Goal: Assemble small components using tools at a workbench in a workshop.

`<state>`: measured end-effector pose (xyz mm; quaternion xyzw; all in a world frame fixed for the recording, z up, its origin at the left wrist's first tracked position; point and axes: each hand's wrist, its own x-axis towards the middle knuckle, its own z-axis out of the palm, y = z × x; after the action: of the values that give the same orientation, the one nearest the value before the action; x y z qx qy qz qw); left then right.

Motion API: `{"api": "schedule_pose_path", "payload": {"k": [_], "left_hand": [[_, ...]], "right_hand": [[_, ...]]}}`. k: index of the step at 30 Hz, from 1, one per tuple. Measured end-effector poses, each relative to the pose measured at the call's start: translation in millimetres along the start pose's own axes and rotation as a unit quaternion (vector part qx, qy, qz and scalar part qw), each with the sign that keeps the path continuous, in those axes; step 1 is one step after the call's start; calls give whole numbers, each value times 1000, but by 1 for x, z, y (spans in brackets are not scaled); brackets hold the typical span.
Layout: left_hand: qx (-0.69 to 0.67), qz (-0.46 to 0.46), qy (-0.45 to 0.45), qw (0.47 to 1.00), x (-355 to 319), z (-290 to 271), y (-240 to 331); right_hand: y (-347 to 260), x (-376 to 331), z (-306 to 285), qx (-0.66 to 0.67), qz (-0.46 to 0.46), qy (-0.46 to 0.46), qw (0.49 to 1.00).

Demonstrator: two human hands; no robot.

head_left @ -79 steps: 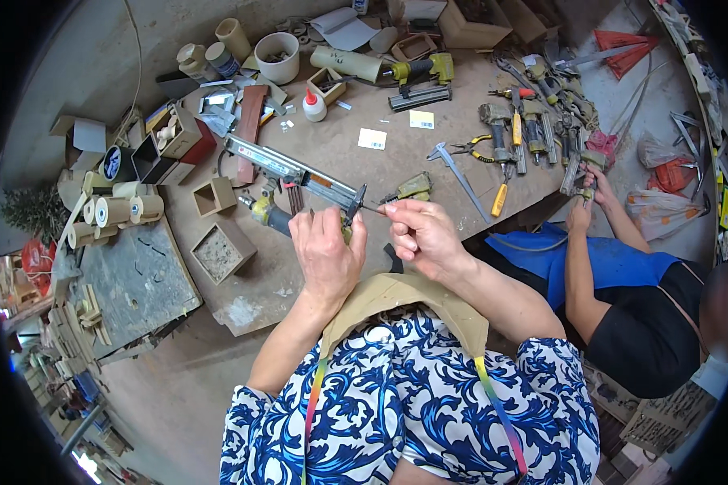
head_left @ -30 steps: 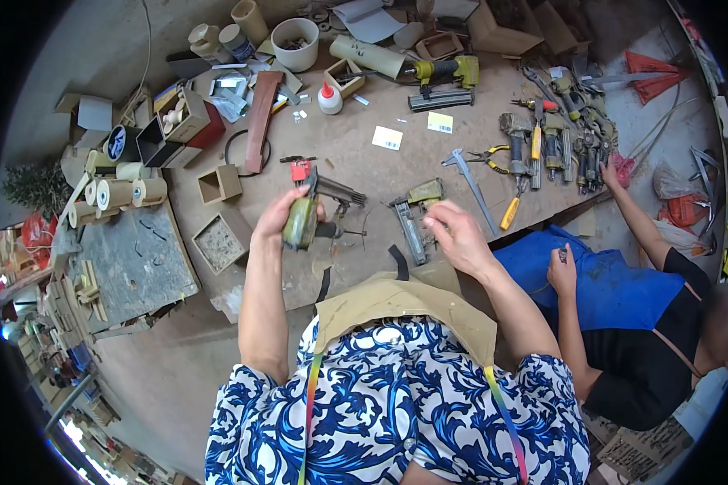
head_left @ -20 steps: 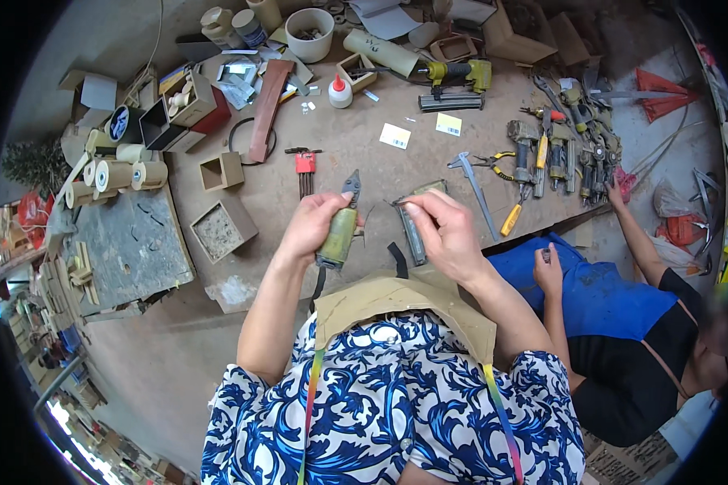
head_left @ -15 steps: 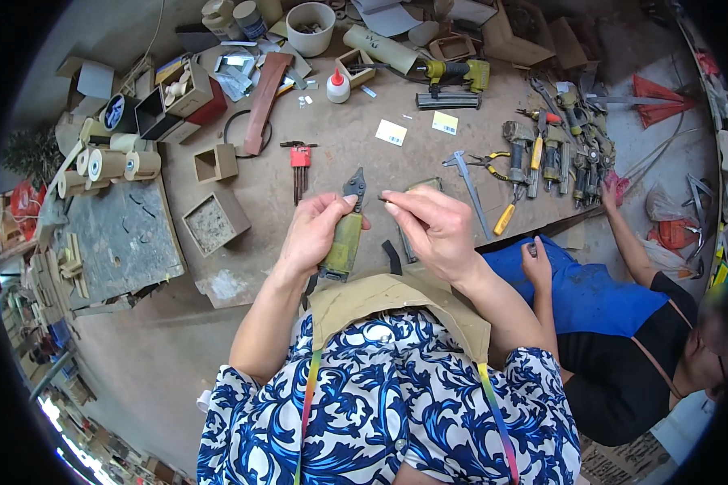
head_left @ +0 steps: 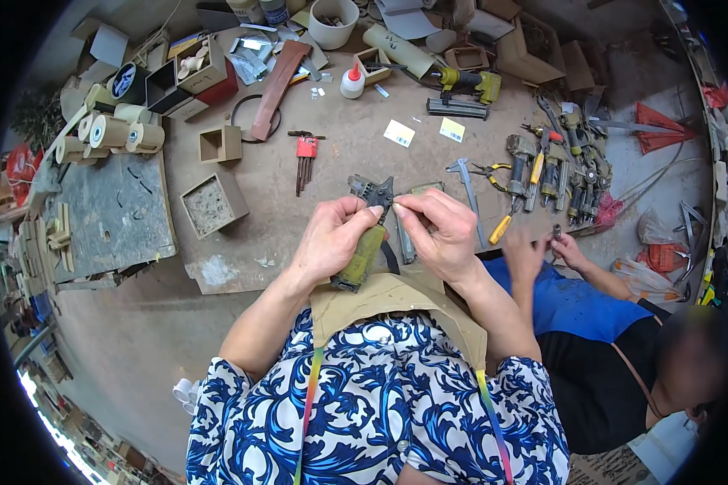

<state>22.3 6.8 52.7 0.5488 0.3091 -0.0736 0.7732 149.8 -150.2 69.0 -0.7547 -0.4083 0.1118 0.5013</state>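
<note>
My left hand grips a worn air nailer body with an olive-green handle and a dark metal head, tilted above the table's front edge. At the head of the nailer, my right hand has its thumb and forefinger pinched together. Whatever small piece sits between those fingertips is too small to name. Behind my right hand lies a long greyish metal part, partly hidden. A metal caliper rests just to the right, beside pliers with black and yellow handles. A red hex key set lies beyond my left hand.
A co-worker at the right holds a small dark part. Several air tools crowd the table's right end, and a green nail gun lies farther back. Wooden boxes, a glue bottle and two cards stand or lie around.
The nailer has turned in my left hand, so its head shows broader. My right fingertips have come up against it. The co-worker's hands have moved together.
</note>
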Motion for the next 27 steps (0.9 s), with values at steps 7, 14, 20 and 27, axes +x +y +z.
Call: {"api": "schedule_pose_path", "payload": {"k": [7, 14, 20, 27], "left_hand": [[119, 30, 23, 992, -2, -4, -11], [212, 112, 72, 968, -12, -4, 2], [222, 79, 29, 971, -19, -15, 8], [228, 113, 108, 961, -6, -11, 1]], "right_hand": [[12, 17, -24, -137, -265, -124, 946], [41, 32, -21, -91, -311, -145, 935], [32, 52, -21, -97, -381, -220, 893], [45, 30, 17, -28, -222, -103, 969]]}}
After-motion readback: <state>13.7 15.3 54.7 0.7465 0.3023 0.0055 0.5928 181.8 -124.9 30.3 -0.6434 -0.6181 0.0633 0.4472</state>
